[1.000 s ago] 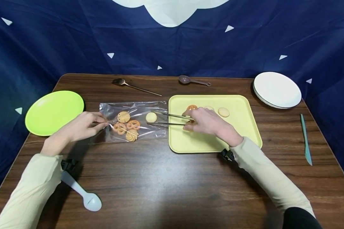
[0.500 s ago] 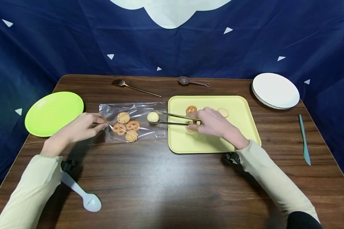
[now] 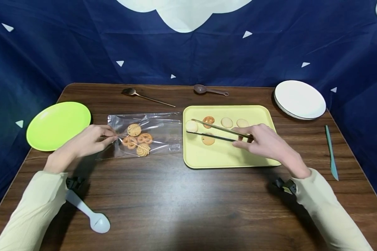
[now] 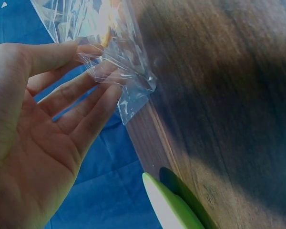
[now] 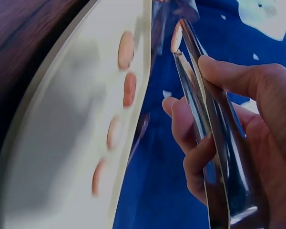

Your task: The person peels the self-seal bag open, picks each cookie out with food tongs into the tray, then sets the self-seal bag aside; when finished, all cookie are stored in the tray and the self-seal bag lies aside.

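My left hand pinches the left end of a clear plastic bag lying on the table. Inside the bag are a round speckled cookie, pretzel-shaped cookies and a swirled cookie. In my right hand is a pair of metal tongs; their tips grip a pale round cookie over the left edge of the yellow tray. In the right wrist view this cookie is seen edge-on. The tray also bears a pretzel cookie, a speckled cookie and two pale round cookies.
A green plate is left of the bag, and white dishes are stacked at the back right. Along the back lie a fork and a brown spoon. A pale blue spoon and teal knife flank the front.
My right hand has moved right, drawing the tongs and the pale round cookie from over the bag to over the tray's left edge. The left hand stays on the bag.
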A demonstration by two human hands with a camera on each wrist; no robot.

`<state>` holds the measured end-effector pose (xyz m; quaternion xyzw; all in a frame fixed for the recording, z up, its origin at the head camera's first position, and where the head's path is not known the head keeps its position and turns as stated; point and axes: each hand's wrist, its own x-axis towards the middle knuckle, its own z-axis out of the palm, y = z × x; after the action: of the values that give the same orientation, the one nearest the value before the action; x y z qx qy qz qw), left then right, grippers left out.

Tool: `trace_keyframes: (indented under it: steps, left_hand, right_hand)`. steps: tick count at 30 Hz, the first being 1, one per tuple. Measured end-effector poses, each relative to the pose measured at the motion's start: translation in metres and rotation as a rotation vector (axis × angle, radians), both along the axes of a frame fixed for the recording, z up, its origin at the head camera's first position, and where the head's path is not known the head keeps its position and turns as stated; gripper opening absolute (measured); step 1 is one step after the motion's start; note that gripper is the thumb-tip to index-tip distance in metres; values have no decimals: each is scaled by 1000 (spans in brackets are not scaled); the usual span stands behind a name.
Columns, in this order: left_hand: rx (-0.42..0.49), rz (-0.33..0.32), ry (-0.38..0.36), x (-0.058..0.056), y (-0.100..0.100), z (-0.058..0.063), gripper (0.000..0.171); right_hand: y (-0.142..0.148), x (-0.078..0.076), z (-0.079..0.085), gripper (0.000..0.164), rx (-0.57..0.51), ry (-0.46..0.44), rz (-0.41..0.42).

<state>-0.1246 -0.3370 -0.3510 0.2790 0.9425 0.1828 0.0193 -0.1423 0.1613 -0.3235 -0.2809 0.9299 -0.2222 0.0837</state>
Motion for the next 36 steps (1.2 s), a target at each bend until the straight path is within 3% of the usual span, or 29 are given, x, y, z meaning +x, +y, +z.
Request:
trace_keyframes:
  steps: [11,19,24,30,36]
  left_hand:
    - [-3,-1,22,2,-3,-2,11]
    - [-2,-11,38,2,-3,-3,12]
    - [-9,8,19,2,-2,-3,12]
    - [-10,9,23,2,0,-2,12]
    - [5,-7,26,1,1,0,12]
  right_hand:
    - [57,20,-7,44,50,11,-118]
    - [76,30,-16,48,98,-10,-175]
    - [79,32,-19,49,112,-28,-166]
    - [79,32,-10,47,102,-12,-133]
    - [58,27,-4,44,28,-23,-81]
